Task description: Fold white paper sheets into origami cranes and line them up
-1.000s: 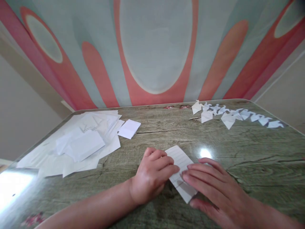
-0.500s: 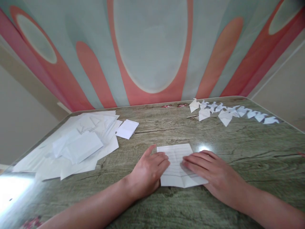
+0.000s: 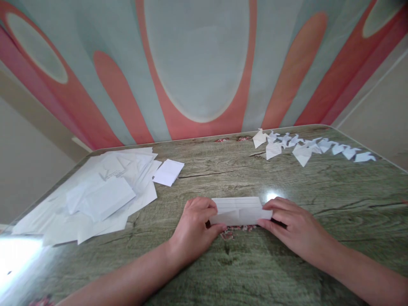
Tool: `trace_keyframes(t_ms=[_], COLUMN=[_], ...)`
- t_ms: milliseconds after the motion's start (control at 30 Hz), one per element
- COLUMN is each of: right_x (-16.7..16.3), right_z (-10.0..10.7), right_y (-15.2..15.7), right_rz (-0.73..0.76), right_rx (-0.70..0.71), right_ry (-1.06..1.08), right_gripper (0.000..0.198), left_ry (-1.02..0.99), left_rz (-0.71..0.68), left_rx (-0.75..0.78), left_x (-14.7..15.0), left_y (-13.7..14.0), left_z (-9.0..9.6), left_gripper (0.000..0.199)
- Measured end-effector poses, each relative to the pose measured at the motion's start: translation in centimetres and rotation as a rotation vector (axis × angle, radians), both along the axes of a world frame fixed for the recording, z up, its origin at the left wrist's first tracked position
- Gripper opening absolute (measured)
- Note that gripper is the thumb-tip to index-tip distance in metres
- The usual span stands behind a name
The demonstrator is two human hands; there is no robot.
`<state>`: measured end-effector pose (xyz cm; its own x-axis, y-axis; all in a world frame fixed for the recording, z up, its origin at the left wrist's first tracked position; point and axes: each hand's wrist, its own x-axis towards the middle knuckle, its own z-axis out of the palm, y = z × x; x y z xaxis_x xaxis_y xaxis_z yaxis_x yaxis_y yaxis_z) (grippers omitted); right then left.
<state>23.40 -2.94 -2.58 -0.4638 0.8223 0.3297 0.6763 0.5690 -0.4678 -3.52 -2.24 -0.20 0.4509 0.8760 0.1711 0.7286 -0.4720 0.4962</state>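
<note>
Midway between the counter's (image 3: 210, 178) side edges, the left hand (image 3: 196, 229) and right hand (image 3: 291, 229) grip opposite ends of a lined sheet (image 3: 240, 216), only partly folded, while finished-looking paper birds (image 3: 302, 154) line the far right corner and a paper pile (image 3: 108, 199) lies leftward.

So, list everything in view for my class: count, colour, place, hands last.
Lined paper: one, white, partly folded, between the hands
Paper figures: about ten, overlapping, white, far right
Paper pile: one, white, table's left; sheets uncountable
Paper square: one, perhaps stacked, white, beside pile
Table: one, greenish brown, under the papers
Floral marks: several, red, on table
Backdrop: one, coral and grey, behind table
Side walls: two, pale, left and right
Left hand: one, bare, lined paper's left end
Right hand: one, bare, lined paper's right end
</note>
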Motion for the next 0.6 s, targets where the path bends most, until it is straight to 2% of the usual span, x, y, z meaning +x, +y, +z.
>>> trace_keyframes(t_ms=[100,267,600], right_x=[-0.02,-0.23,-0.29], right_z=[-0.06,0.41,0.80], right_y=[0.06,-0.20,-0.22], right_rz=[-0.069,-0.146,-0.195], right_rx=[-0.087,-0.169,-0.211], right_ry=[-0.050,-0.117,-0.144], right_gripper=[0.034,0.030,0.025], left_ry=[0.082,0.195,0.193], left_rz=[0.060,0.075,0.093], left_rx=[-0.062,-0.098,-0.115], left_x=[0.09,0.24,0.14], left_y=[0.20,0.09,0.32], left_z=[0.37,0.69,0.50], left_gripper=[0.018,0.026,0.030])
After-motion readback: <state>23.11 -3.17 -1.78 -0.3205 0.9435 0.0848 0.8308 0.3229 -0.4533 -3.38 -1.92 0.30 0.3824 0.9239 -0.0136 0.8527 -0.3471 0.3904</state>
